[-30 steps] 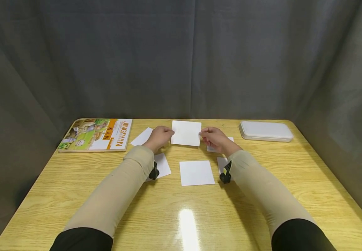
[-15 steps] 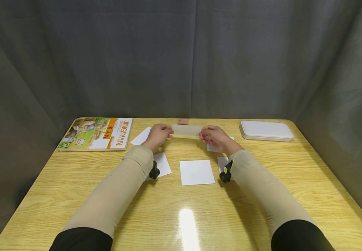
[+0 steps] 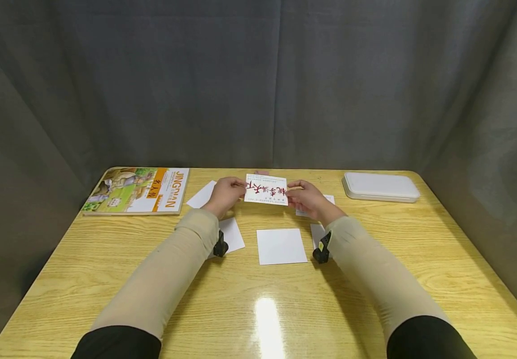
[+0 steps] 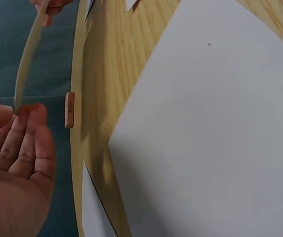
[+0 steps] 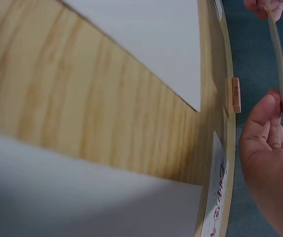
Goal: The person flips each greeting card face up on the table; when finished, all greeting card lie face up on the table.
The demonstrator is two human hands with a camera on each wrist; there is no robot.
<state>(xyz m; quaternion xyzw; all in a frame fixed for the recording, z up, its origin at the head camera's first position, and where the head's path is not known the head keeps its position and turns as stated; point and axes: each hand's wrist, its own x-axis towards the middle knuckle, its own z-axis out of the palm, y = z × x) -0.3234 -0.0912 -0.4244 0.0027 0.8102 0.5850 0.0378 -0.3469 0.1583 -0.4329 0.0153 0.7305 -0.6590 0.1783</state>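
My left hand point(image 3: 227, 195) pinches the left edge of a white card point(image 3: 265, 189) between thumb and fingers, and my right hand point(image 3: 307, 198) pinches the opposite edge. Raised above the far part of the table, the card shows large red characters with smaller print above and below. Both wrist views catch this card point(image 4: 26, 59) nearly edge-on and slightly bowed. Below it lies a blank white card point(image 3: 281, 246). Other cards lie partly hidden under my arms: two on the left point(image 3: 233, 233) and two on the right point(image 3: 317, 234). Red writing shows on the far right card point(image 5: 216, 190).
A picture book point(image 3: 137, 192) lies at the back left of the wooden table point(image 3: 222, 309). At the back right is a white flat case point(image 3: 380, 186). A small reddish-brown block point(image 5: 236, 95) sits at the far edge, behind the held card. Grey curtains surround the table.
The held card has flipped over between my hands, from a blank white face through a narrow slant to the face with red characters. Both hands have stayed in nearly the same place.
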